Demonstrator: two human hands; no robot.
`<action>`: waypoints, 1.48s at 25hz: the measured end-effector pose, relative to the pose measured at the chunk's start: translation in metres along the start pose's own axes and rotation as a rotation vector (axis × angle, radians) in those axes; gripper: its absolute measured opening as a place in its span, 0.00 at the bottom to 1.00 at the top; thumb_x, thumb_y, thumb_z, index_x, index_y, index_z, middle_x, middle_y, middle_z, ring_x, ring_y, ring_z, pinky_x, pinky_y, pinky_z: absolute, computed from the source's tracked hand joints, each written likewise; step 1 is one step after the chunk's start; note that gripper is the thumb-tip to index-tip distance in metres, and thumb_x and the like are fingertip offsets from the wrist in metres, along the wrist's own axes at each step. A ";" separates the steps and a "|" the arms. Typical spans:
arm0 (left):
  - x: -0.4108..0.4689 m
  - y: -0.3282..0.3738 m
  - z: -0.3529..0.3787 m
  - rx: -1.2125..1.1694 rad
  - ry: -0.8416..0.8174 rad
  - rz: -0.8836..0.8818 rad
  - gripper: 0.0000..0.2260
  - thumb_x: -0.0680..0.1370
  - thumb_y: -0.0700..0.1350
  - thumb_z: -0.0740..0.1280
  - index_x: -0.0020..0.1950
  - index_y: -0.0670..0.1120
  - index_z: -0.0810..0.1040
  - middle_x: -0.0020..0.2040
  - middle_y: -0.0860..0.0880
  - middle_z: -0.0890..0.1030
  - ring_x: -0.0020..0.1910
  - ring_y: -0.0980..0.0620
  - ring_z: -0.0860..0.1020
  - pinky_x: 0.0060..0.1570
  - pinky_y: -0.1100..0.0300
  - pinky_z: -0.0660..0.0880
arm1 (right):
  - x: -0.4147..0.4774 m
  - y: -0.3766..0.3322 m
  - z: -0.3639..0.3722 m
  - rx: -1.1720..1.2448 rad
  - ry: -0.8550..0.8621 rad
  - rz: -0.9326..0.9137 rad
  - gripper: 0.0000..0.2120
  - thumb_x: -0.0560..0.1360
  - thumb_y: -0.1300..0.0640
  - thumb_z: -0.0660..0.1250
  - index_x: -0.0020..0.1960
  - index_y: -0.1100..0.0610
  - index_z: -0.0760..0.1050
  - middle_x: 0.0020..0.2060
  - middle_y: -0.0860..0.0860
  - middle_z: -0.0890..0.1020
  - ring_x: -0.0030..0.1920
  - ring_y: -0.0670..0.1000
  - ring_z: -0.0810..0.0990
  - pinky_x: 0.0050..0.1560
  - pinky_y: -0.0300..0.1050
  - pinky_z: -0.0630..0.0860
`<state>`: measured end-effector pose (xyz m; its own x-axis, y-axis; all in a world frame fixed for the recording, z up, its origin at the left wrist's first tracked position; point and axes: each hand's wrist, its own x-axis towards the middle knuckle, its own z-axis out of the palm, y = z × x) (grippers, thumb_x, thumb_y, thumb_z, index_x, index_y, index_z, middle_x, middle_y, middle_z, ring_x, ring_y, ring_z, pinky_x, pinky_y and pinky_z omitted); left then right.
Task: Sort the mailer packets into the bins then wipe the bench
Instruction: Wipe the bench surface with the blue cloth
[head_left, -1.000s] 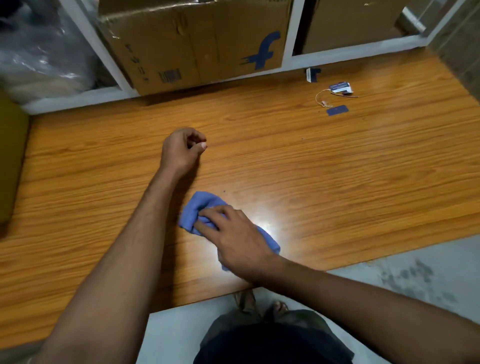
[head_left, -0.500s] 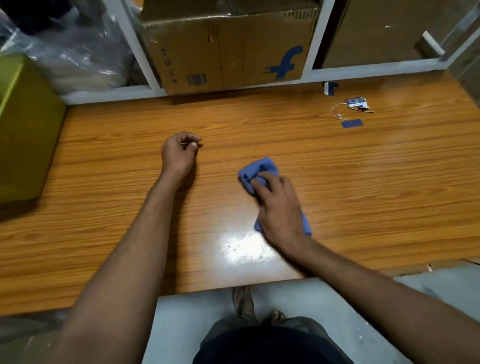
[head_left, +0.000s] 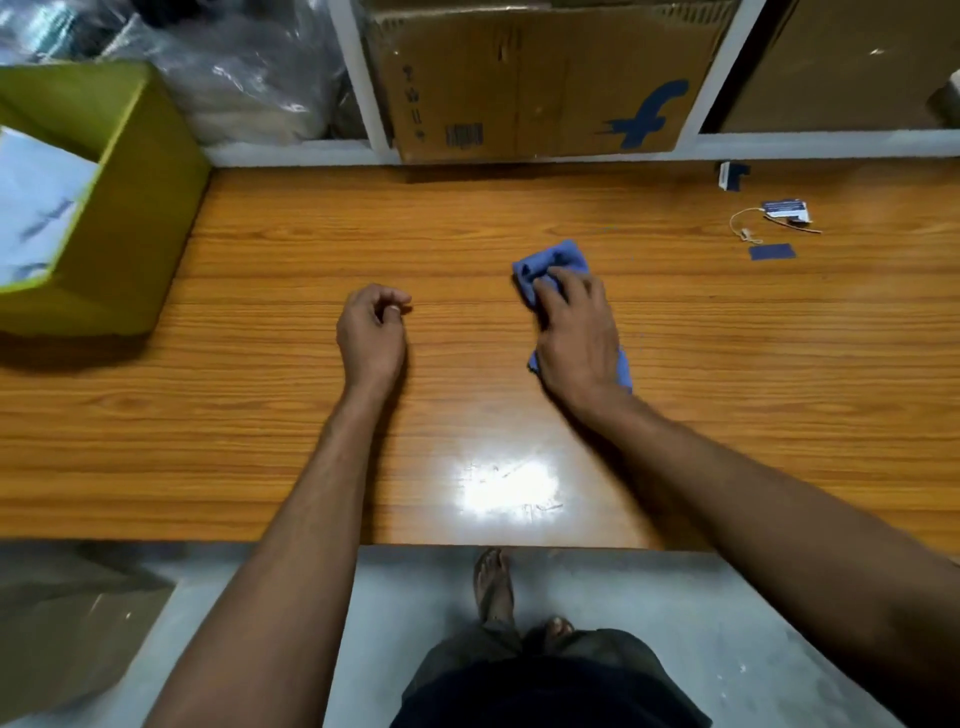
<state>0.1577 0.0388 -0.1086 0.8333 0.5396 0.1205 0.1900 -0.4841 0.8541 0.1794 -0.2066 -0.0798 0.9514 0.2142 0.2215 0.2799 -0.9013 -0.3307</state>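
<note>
Across bench (head_left: 727, 364), pressing cloth (head_left: 550, 260) flat under right hand (head_left: 576, 338); scraps (head_left: 779, 223) beyond, rightward; left hand (head_left: 371, 332) curled, seemingly empty.

Wiping cloth (head_left: 553, 259): blue and crumpled, lying on the bench at about 1 o'clock from its centre. Its bunched end shows at 12 o'clock beyond the fingertips and a corner shows at 5 o'clock by the wrist. The right hand (head_left: 576, 338) presses on it and covers the rest.

Bench (head_left: 260, 415): glossy orange wood-grain top, with a glare patch at 6 o'clock near the front edge.

Bin (head_left: 135, 228): yellow-green, open-topped, standing upright on the bench at 9 to 10 o'clock.

Mailer packet (head_left: 36, 208): white with blurred dark print, lying inside the bin.
</note>
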 end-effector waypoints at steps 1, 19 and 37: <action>-0.001 0.001 -0.001 -0.049 0.036 -0.008 0.13 0.73 0.36 0.61 0.47 0.50 0.82 0.47 0.48 0.85 0.47 0.51 0.82 0.57 0.50 0.79 | -0.016 -0.022 0.008 0.032 -0.043 -0.140 0.26 0.70 0.54 0.57 0.65 0.59 0.78 0.66 0.57 0.78 0.63 0.60 0.73 0.62 0.53 0.72; -0.021 0.020 0.011 0.345 0.161 0.043 0.27 0.81 0.39 0.60 0.80 0.42 0.63 0.77 0.40 0.69 0.76 0.40 0.66 0.74 0.48 0.61 | 0.009 -0.074 0.043 0.027 -0.205 -0.430 0.34 0.65 0.57 0.71 0.72 0.57 0.74 0.71 0.57 0.75 0.71 0.60 0.71 0.67 0.54 0.70; -0.016 0.037 0.055 0.672 0.002 0.085 0.23 0.82 0.47 0.59 0.77 0.43 0.70 0.78 0.41 0.69 0.78 0.36 0.62 0.76 0.42 0.59 | 0.140 0.007 0.032 -0.120 -0.064 -0.024 0.26 0.73 0.55 0.65 0.71 0.56 0.73 0.71 0.57 0.74 0.73 0.57 0.69 0.72 0.52 0.65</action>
<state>0.1796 -0.0260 -0.1068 0.8586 0.4820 0.1747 0.4063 -0.8475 0.3415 0.3181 -0.1708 -0.0800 0.9519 0.2567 0.1674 0.2891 -0.9333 -0.2128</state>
